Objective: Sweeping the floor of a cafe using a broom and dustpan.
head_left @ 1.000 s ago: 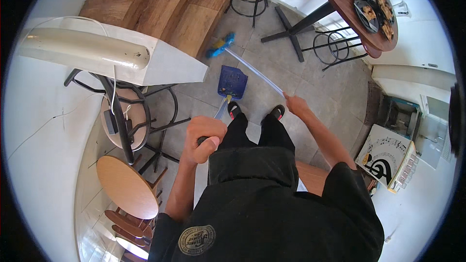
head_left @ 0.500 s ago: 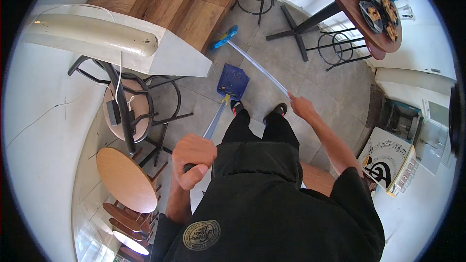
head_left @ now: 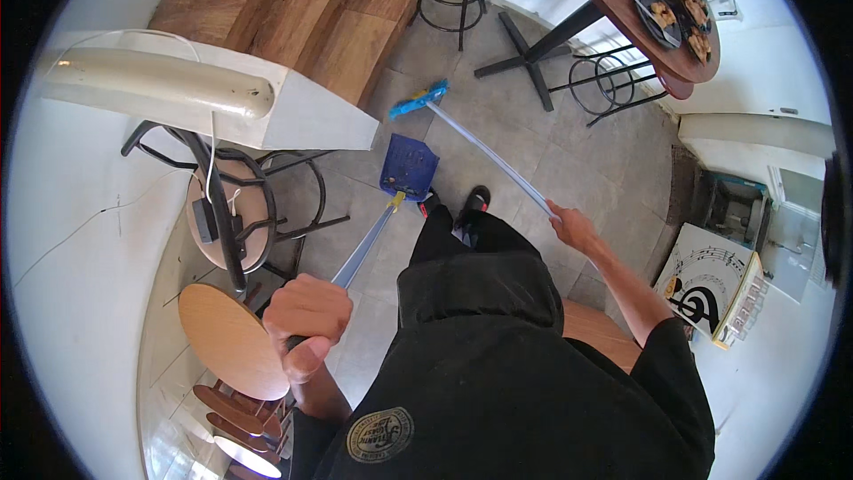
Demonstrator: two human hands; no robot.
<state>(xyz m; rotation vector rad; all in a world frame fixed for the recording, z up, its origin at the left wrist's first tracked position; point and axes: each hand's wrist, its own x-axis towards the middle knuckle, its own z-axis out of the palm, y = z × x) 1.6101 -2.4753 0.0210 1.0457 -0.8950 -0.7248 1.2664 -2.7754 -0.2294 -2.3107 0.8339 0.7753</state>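
My left hand (head_left: 308,318) is wrapped round the dark grip of a long-handled dustpan (head_left: 410,165). Its blue pan lies on the grey tiled floor in front of my feet, with small bits of debris in it. A yellow joint links the pan to the pale handle. In my right hand (head_left: 573,228) is the pale stick of a broom (head_left: 484,149), held closed near its upper part. The blue bristled head of the broom rests on the floor beyond the pan, near the wooden steps, apart from the dustpan.
Wooden steps (head_left: 355,44) rise at the far left beside a white ledge (head_left: 311,111). A metal-framed chair (head_left: 233,204) and a round wooden table (head_left: 227,338) stand at left. A brown table (head_left: 613,0) with plates of food is far right, stools around it. A music-note box (head_left: 702,280) sits right.
My left hand has moved left and down with the dustpan handle, and the pan has shifted slightly left. The broom head has turned and moved a little right. My feet have moved.
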